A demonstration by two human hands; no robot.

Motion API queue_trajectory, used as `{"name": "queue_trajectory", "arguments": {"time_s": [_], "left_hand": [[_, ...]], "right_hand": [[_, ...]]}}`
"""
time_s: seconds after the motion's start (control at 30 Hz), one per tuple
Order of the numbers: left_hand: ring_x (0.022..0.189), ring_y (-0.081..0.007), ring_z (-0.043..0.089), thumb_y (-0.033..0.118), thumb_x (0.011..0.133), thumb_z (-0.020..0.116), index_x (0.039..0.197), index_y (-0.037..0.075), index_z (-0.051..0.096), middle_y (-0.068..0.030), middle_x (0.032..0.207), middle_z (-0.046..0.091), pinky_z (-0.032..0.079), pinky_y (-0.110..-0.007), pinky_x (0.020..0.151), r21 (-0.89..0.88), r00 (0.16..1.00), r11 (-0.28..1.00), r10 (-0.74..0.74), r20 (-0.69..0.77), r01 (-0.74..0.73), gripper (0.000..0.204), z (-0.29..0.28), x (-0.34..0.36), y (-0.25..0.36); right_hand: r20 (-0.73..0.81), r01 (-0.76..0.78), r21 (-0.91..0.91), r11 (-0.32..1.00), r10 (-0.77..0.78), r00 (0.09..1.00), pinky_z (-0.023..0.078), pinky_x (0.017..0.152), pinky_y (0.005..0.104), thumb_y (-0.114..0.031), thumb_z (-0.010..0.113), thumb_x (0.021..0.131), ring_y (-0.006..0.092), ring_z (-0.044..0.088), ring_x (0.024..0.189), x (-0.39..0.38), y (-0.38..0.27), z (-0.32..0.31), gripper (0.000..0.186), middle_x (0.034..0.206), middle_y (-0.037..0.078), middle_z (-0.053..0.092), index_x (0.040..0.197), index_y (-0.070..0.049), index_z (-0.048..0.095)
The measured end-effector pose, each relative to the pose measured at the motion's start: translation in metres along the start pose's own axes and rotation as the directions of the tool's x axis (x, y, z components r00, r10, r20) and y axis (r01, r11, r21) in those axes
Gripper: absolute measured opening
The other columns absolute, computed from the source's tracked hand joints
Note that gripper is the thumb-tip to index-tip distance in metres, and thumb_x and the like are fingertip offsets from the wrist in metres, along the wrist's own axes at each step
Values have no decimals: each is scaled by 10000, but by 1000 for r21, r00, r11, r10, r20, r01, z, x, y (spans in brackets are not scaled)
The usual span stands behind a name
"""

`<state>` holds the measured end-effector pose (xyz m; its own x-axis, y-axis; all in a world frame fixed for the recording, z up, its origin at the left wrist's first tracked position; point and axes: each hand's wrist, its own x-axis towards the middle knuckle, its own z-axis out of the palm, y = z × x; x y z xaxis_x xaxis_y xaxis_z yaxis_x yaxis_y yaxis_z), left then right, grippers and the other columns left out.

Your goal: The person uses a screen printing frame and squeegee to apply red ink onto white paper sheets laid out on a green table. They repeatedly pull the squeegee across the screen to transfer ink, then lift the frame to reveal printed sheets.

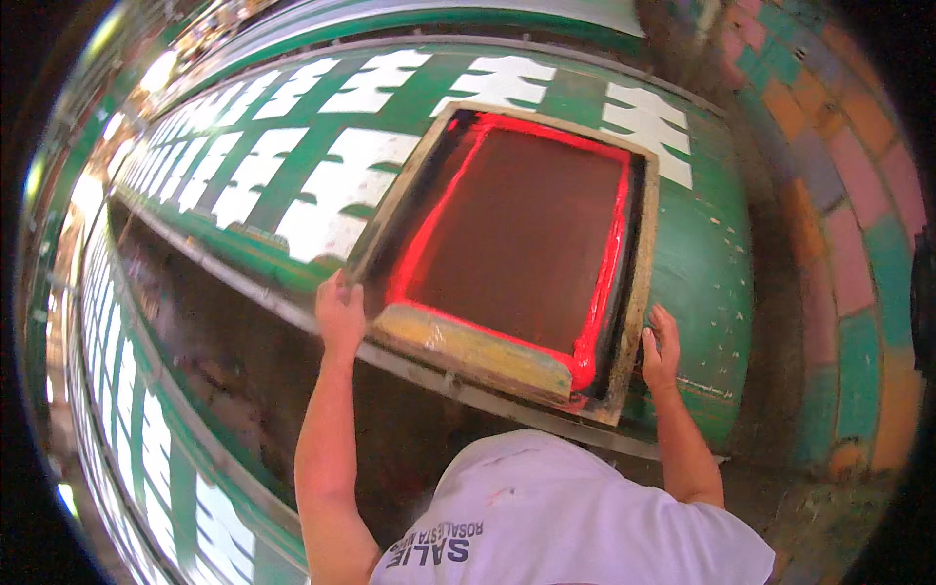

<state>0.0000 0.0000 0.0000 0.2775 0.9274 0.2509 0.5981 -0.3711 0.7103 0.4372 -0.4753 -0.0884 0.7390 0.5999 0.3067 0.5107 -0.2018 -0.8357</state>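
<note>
A screen printing frame (pixel 639 244) with a wooden border lies tilted across the green table in front of me. Its dark brown mesh (pixel 517 234) is ringed by wet bright red ink (pixel 612 258). Along the near inside edge rests a squeegee (pixel 473 349) with a worn yellowish wooden handle. My left hand (pixel 339 317) is closed on the frame's left side, close to the near corner. Beside the right side is my right hand (pixel 662 349), its fingers extended and its thumb toward the wood; whether it touches cannot be made out.
White cut fabric pieces (pixel 356 180) lie in rows along the green printing table (pixel 697 278). Another long table with white pieces (pixel 156 439) runs at the left, past a dark floor gap (pixel 229 341). A patchwork of coloured blocks (pixel 858 253) curves along the right.
</note>
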Motion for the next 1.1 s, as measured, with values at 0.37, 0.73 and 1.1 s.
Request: {"name": "queue_trajectory", "arguments": {"time_s": [0.37, 0.73, 1.1], "left_hand": [[1263, -480, 675, 447, 1071, 719, 1293, -60, 748, -286, 1311, 743, 525, -556, 1100, 254, 947, 948, 109, 302, -190, 554, 105, 184, -29], [1142, -432, 703, 515, 1017, 803, 1164, -16, 765, -222, 1206, 738, 554, -534, 1005, 333, 973, 931, 82, 216, -152, 553, 127, 180, -21], [1108, -462, 699, 479, 949, 875, 1113, -8, 763, -231, 1169, 732, 553, -561, 956, 321, 961, 938, 37, 273, -127, 525, 116, 174, 7]], "right_hand": [[-210, -255, 167, 953, 287, 935, 471, 1251, 432, -84, 675, 1096, 294, 599, 1457, 16, -36, 40, 577, 1578, 148, 595, 1648, 11, 537], [-331, -227, 428, 875, 386, 861, 434, 1281, 430, -121, 678, 1089, 280, 623, 1448, 31, -9, 46, 553, 1574, 168, 662, 1602, 63, 585], [-355, -247, 388, 888, 392, 849, 477, 1230, 411, -140, 664, 1102, 275, 671, 1379, 26, 13, 40, 426, 1466, 160, 728, 1463, 83, 705]]}}
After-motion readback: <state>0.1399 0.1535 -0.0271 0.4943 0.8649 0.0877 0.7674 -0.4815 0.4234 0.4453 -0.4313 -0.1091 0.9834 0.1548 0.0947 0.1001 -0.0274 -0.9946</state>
